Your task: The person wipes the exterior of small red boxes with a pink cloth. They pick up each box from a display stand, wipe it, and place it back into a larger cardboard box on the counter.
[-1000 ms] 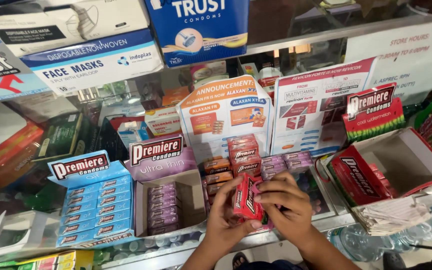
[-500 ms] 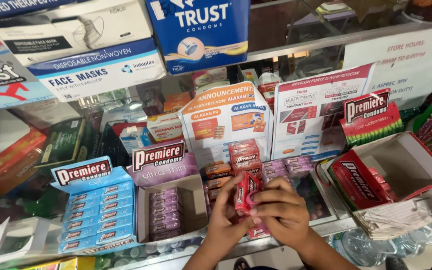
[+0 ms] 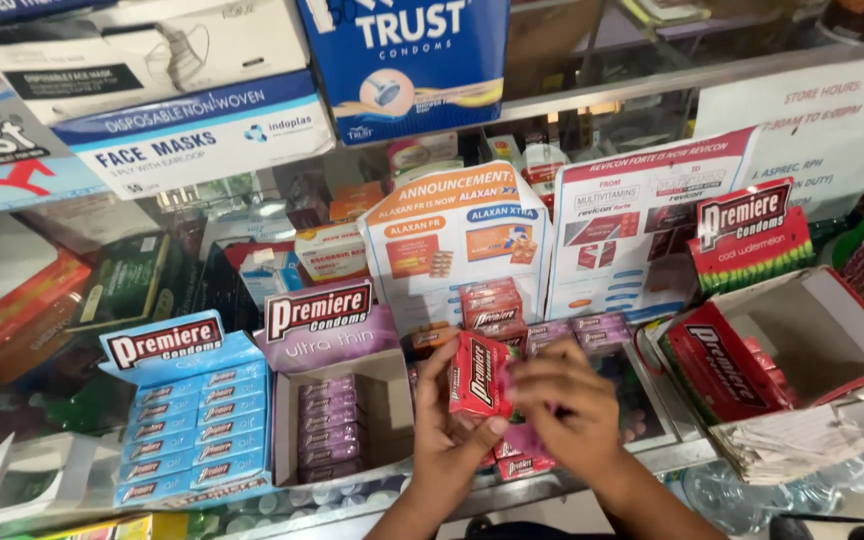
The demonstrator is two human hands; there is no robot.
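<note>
My left hand (image 3: pixel 449 432) holds a small red packet (image 3: pixel 478 373) upright between thumb and fingers, low in the middle of the view. My right hand (image 3: pixel 564 410) is curled just right of it, fingers touching the packet's edge and a pinkish packet beneath. Under both hands lie more small red packets (image 3: pixel 523 466) on the counter shelf (image 3: pixel 372 500). Behind them stands a stack of red and brown packets (image 3: pixel 490 304).
Left of my hands are an open purple display box (image 3: pixel 337 420) and a blue display box (image 3: pixel 192 425) of small packets. A red open box (image 3: pixel 782 345) sits at right beside stacked papers (image 3: pixel 787 445). Posters (image 3: pixel 457 235), mask cartons (image 3: pixel 192 130) fill the glass shelves behind.
The view has shifted slightly. My hands stay at the same spot, and the red packet has been turned more upright in my left hand while my right fingers close in beside it.
</note>
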